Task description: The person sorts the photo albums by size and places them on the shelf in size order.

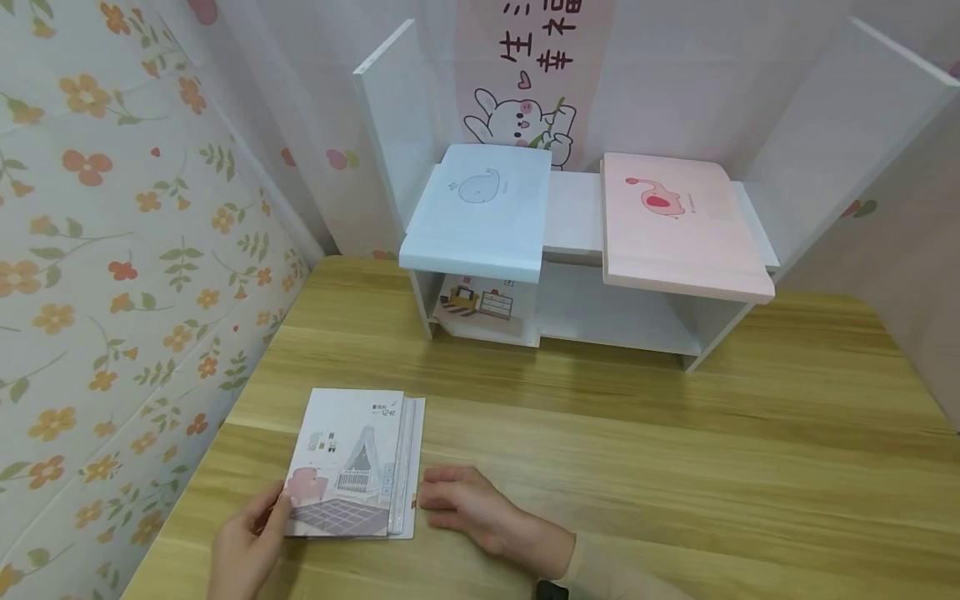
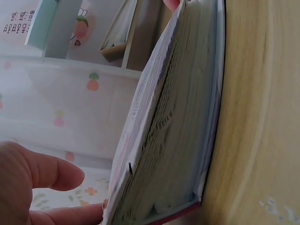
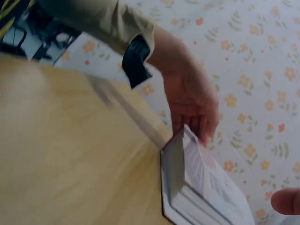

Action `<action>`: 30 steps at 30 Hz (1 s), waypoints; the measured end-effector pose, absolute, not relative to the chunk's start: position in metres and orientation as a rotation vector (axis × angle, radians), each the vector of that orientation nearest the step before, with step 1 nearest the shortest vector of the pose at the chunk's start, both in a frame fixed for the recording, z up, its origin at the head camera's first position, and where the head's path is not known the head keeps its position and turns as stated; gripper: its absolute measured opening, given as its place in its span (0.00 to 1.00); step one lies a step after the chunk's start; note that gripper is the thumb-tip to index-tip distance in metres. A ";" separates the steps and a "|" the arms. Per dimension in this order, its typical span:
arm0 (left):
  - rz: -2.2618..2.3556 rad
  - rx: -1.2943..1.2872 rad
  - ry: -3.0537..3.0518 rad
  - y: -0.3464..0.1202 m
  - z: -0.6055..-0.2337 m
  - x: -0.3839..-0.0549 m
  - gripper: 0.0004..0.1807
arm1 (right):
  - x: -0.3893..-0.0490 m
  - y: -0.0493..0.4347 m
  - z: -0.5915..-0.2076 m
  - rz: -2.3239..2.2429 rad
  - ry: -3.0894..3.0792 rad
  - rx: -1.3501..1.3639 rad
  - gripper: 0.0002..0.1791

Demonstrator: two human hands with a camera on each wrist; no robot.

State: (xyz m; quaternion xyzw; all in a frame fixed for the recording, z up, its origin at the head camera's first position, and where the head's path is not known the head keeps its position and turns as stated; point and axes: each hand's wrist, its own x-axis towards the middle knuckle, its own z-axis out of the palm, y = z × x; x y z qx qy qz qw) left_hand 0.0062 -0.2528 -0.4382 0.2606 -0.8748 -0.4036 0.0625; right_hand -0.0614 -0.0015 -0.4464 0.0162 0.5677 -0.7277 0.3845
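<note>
A thick book (image 1: 348,458) lies on the table, its white cover printed with a nursery scene of a crib, an armchair and a checked rug. Its page block (image 2: 183,103) shows in the left wrist view. My left hand (image 1: 251,537) is at the book's lower left edge; in the left wrist view its thumb stands apart from the cover while a finger touches the edge. My right hand (image 1: 480,512) lies along the book's right edge, fingers slightly bent and grasping nothing; whether they touch the book I cannot tell. Only a right fingertip (image 3: 287,201) shows in the right wrist view.
Behind stands a white shelf (image 1: 622,312) with tall side panels. A blue whale-printed book (image 1: 480,208) and a pink elephant-printed book (image 1: 682,225) lie on top. Inside the left compartment is another printed book (image 1: 487,308). A flowered cloth (image 1: 112,292) hangs along the table's left side.
</note>
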 end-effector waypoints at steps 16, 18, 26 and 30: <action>-1.454 0.883 -2.786 -0.269 -0.443 0.008 0.21 | -0.056 -0.008 -0.446 -1.934 1.338 0.207 0.26; -1.581 0.918 -2.727 -0.270 -0.444 0.008 0.22 | -0.055 -0.010 -0.446 -1.949 1.344 0.222 0.28; -1.942 0.984 -2.476 -0.277 -0.455 0.011 0.23 | -0.052 -0.019 -0.444 -1.943 1.435 0.181 0.26; -2.142 0.972 -2.332 -0.279 -0.458 0.016 0.11 | -0.051 -0.021 -0.442 -1.938 1.535 0.131 0.25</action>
